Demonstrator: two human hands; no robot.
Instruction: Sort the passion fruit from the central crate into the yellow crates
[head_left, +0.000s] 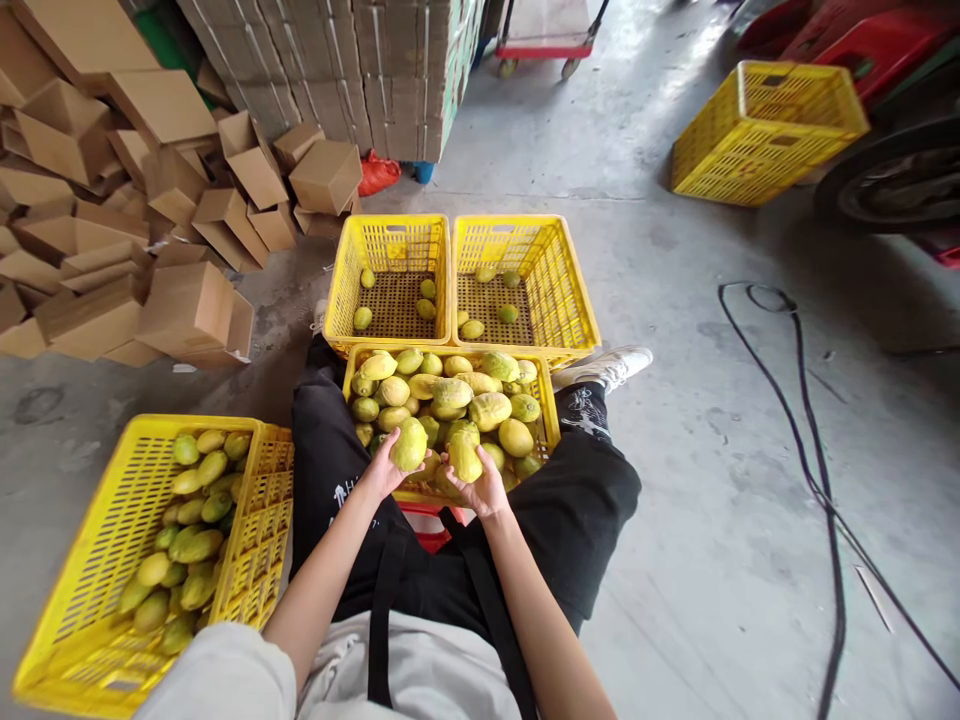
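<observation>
Left hand: your left hand (388, 468) is holding a pale green fruit (409, 445), its grip clamped around the sides and underside.
Right hand: your right hand (484, 488) is holding a knobbly yellow fruit (466, 457), its grip clamped from below and the side.
Held fruits: both are hovering near each other, apart, above the near edge of the full crate.
Full crate: this yellow crate (553, 410) is standing between your legs at 12 o'clock, carrying a heap of yellow-green fruits (452, 393).
11 o'clock from its centre: the left sorting crate (396, 297) is holding four scattered fruits.
1 o'clock from its centre: the right sorting crate (560, 290) is holding a few fruits.
8 o'clock: a side crate (84, 550) is holding many fruits, piled towards its right side.
10 o'clock: cardboard boxes (187, 308) are lying jumbled on the floor (675, 560).
2 o'clock: another yellow crate (765, 150) is standing near a wheel (892, 175).
3 o'clock: a black cable (812, 450) is trailing.
</observation>
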